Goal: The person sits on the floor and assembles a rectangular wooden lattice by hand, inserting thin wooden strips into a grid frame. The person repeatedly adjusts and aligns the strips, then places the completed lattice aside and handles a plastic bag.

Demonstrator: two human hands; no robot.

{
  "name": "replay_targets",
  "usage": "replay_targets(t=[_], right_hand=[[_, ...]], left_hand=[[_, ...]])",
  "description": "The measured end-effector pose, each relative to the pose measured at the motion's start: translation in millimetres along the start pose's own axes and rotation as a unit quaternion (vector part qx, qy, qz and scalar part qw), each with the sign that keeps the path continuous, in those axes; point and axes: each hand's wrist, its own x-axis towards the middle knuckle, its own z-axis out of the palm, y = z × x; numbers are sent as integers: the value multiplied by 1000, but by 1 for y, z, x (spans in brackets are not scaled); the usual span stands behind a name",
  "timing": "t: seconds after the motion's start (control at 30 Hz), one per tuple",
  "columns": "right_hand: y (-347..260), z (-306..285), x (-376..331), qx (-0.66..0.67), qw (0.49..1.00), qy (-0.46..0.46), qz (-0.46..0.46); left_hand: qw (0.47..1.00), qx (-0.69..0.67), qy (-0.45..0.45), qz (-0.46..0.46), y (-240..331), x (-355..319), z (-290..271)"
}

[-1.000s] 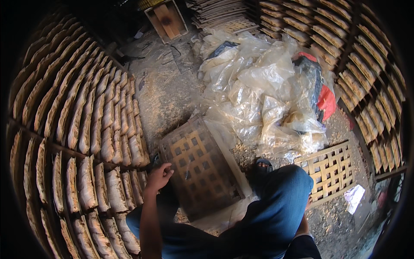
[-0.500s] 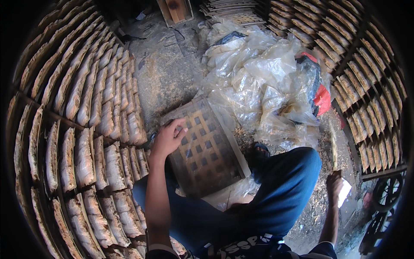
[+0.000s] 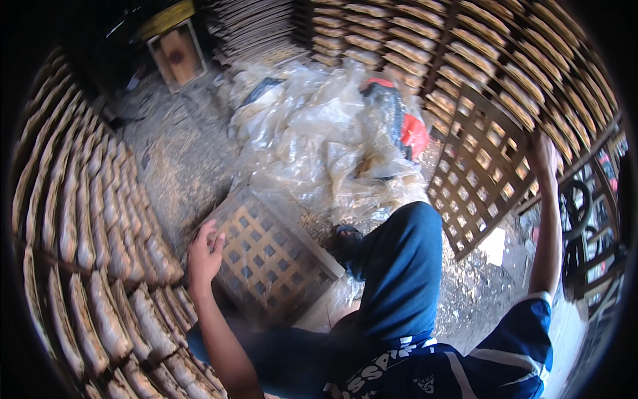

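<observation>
My right hand [image 3: 543,156], raised at the right, grips the upper right edge of a wooden lattice tray [image 3: 473,174]. The tray stands tilted, with light showing through its square holes. A second lattice tray [image 3: 269,247] lies in front of my legs, sloping, with a solid frame strip along its right side. Beside this tray's left edge is my left hand [image 3: 206,253], its fingers loosely bent and apart, holding nothing. Whether its fingertips touch the tray I cannot tell.
Racks of pale, crusty slabs on slats [image 3: 100,213] rise close on my left; similar racks [image 3: 492,53] line the back right. Crumpled clear plastic sheeting [image 3: 299,133] covers the floor ahead. Stacked trays [image 3: 256,30] and a wooden box [image 3: 177,56] stand behind. A wheel [image 3: 577,203] is at far right.
My right hand has risen from low on the right, turning its lattice tray from edge-on to broadside. My left hand has shifted from above the other tray to its left edge. The view has swung right.
</observation>
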Motion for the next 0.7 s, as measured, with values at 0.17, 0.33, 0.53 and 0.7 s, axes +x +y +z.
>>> replay_targets(t=[0.17,0.33,0.53,0.7], right_hand=[[-54,-61,9,153,973,70,-159],[-122,-112,28,241,898,153,-334],[-205,-192,38,394,834,121,-367],[-206,-203,83,495,768,111,-391]], left_hand=[[1000,4,4,6,14,-1,3],[1000,-17,0,8,21,4,23],[998,-49,28,1,26,9,37],[994,-108,32,-9,29,27,44]])
